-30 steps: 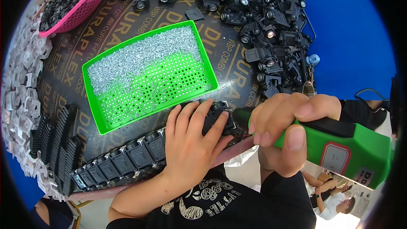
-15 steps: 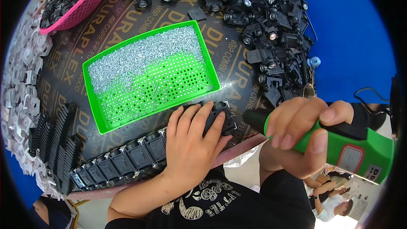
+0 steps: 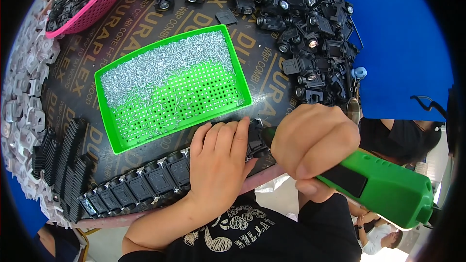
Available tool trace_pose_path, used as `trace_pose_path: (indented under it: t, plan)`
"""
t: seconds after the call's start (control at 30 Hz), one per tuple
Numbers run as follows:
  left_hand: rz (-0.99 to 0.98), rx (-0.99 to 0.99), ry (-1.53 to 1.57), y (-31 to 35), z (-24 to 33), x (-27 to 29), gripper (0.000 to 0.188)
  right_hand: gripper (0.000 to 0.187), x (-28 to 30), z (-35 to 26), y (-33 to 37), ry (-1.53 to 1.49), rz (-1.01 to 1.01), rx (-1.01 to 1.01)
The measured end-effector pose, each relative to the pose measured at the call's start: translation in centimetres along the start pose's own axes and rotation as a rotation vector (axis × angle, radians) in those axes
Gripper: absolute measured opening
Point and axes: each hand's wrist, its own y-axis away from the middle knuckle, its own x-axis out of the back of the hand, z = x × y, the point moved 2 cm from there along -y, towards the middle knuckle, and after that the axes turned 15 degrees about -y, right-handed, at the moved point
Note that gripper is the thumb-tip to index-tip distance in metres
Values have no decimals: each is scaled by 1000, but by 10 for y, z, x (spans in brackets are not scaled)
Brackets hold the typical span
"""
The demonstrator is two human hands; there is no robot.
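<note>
My left hand (image 3: 218, 155) lies across a row of square black plastic housings (image 3: 160, 179) along the near edge of the table. Its fingers bend over the far side and its thumb rests at the near side, clasping the row near its right end. In my right hand (image 3: 315, 145) is a green electric screwdriver (image 3: 388, 189) with a black switch strip. Its nose points left at the end housing (image 3: 256, 140); the fist hides the tip, so contact cannot be made out. Small metal screws (image 3: 165, 63) fill the far part of a green perforated tray (image 3: 109, 131) just beyond the row.
Black housings with round lenses (image 3: 310, 43) are heaped at the back and right. A pink basket (image 3: 92, 14) of black parts stands back left. Ridged black strips (image 3: 68, 165) and pale plastic parts (image 3: 29, 111) lie left. Other people (image 3: 381, 237) sit at lower right.
My right hand has moved left and turned over, bringing the screwdriver's nose to the end housing. The fingers of my left hand have drawn closer together on the row.
</note>
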Motion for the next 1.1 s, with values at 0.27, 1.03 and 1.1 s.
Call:
trace_pose_path:
  t: [0.27, 1.03, 1.1]
  plan:
    - [-10, 24, 40, 0, -1, 0, 73, 20, -20, -6, 8, 30, 488, -198]
    - [28, 53, 58, 3, -1, 2, 67, 28, 11, 37, -17, 359, 422, -132]
    - [30, 52, 64, 2, -1, 1, 67, 28, 10, 36, -16, 358, 406, -107]
